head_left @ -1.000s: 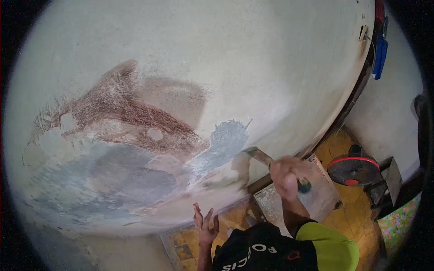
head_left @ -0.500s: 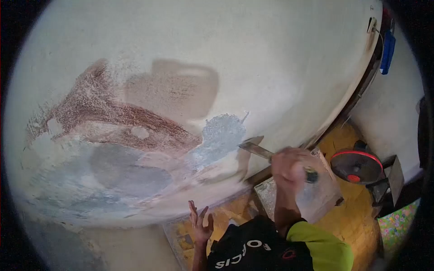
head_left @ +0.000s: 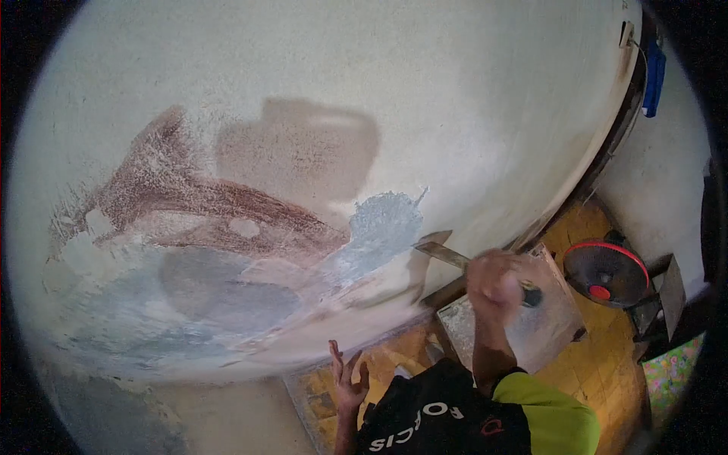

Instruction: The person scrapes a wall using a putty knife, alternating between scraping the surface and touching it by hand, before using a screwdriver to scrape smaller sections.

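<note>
My right hand [head_left: 494, 284] is wrapped round the handle of a scraper [head_left: 443, 255] with a flat, narrow metal blade. The handle's dark end shows beyond the fist. Its blade tip lies close to the pale wall [head_left: 485, 136], just right of a bare blue-grey patch [head_left: 385, 226]; whether it touches is hard to tell. Left of that patch spreads a reddish-brown scraped area [head_left: 280, 214] with rough edges. Low in the middle, my left hand [head_left: 349, 381] is held up with its fingers apart, near the wall's lower part and holding nothing.
A board-like, dusty pale surface [head_left: 523, 326] lies below my right arm. On the yellow tiled floor [head_left: 607, 379] at the right stands a fan [head_left: 607, 273] with a red rim. A blue object [head_left: 654, 80] hangs at the upper right, and flowered cloth [head_left: 671, 379] lies lower right.
The whole view has shifted slightly, so wall and floor sit a little further right. My right hand and scraper keep nearly the same place by the blue-grey patch; my left hand stays raised.
</note>
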A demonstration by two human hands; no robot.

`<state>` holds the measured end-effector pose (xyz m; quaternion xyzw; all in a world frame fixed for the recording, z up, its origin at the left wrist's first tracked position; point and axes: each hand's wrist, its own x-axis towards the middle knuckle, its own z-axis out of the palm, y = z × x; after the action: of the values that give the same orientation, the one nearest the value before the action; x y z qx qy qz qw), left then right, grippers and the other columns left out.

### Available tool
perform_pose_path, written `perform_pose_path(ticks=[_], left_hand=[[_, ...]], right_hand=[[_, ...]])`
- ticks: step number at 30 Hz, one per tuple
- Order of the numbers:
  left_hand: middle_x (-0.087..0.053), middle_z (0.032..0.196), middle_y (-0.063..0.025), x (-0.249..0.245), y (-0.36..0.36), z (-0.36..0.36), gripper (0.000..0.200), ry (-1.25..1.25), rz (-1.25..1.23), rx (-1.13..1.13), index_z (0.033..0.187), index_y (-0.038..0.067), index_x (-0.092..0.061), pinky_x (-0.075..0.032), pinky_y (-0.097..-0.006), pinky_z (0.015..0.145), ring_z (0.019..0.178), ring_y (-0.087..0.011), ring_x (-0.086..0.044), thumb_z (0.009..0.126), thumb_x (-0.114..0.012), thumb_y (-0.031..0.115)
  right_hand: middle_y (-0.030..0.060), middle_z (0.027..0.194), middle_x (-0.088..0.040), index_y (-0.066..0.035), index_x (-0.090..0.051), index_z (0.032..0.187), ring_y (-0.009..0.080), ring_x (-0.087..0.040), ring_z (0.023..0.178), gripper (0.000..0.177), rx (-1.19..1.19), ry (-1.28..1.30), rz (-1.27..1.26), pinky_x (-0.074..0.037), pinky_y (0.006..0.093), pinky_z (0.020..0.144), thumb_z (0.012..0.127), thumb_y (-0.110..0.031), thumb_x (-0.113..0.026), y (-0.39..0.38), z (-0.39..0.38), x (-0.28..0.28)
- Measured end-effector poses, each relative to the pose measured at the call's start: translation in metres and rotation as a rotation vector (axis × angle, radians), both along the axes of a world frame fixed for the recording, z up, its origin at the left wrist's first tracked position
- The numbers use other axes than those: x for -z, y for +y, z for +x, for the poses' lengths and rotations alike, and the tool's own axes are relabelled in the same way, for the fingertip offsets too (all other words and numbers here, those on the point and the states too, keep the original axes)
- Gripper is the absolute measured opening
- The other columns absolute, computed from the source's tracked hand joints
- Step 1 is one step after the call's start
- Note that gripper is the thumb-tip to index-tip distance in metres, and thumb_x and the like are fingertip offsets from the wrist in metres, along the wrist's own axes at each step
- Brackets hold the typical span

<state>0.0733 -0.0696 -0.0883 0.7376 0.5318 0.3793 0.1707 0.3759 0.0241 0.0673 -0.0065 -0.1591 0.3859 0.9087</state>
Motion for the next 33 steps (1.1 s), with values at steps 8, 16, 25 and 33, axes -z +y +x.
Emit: perform_pose_path(ticks=[8,16,25,33], left_hand=[[-0.021,0.158,-0.0273,-0.001,0.006,0.003,0.035,-0.051,-0.012,0.005,0.116,0.007,-0.068,-0.04,-0.0547,0.105,0.143,-0.046,-0.029,0.082,-0.069,0.0],[-0.021,0.157,-0.0304,0.0,0.006,-0.005,0.035,-0.077,-0.026,0.024,0.115,0.006,-0.068,-0.041,-0.0558,0.104,0.143,-0.0478,-0.03,0.08,-0.072,0.005],[-0.022,0.157,-0.0317,-0.006,0.004,-0.001,0.045,-0.122,0.016,0.105,0.119,0.006,-0.065,-0.042,-0.0559,0.103,0.143,-0.0481,-0.029,0.075,-0.075,0.007],[-0.02,0.157,-0.0324,-0.024,0.0,0.005,0.039,-0.152,0.013,0.065,0.115,0.006,-0.067,-0.043,-0.055,0.102,0.142,-0.0482,-0.032,0.076,-0.074,0.005]], right_hand=[[0.0012,0.086,-0.056,-0.01,-0.055,0.086,0.0147,-0.052,0.074,0.01,-0.014,-0.703,-0.248,-0.045,0.0334,0.069,0.094,-0.015,-0.059,0.004,0.002,0.07],[0.0038,0.05,-0.046,-0.005,-0.048,0.059,0.017,-0.047,0.042,0.042,0.466,-1.304,-0.286,-0.04,0.0332,0.041,0.097,-0.019,-0.058,0.008,-0.005,0.019],[0.0036,0.052,-0.047,-0.004,-0.045,0.06,0.0181,-0.05,0.044,0.035,0.466,-1.257,-0.106,-0.042,0.0295,0.045,0.088,-0.011,-0.064,-0.007,0.006,0.011],[0.0161,0.091,-0.058,0.0,-0.052,0.116,0.0285,-0.059,0.083,0.033,-0.069,-1.418,-0.664,-0.047,0.0387,0.078,0.094,-0.022,-0.063,-0.045,-0.003,0.106]])
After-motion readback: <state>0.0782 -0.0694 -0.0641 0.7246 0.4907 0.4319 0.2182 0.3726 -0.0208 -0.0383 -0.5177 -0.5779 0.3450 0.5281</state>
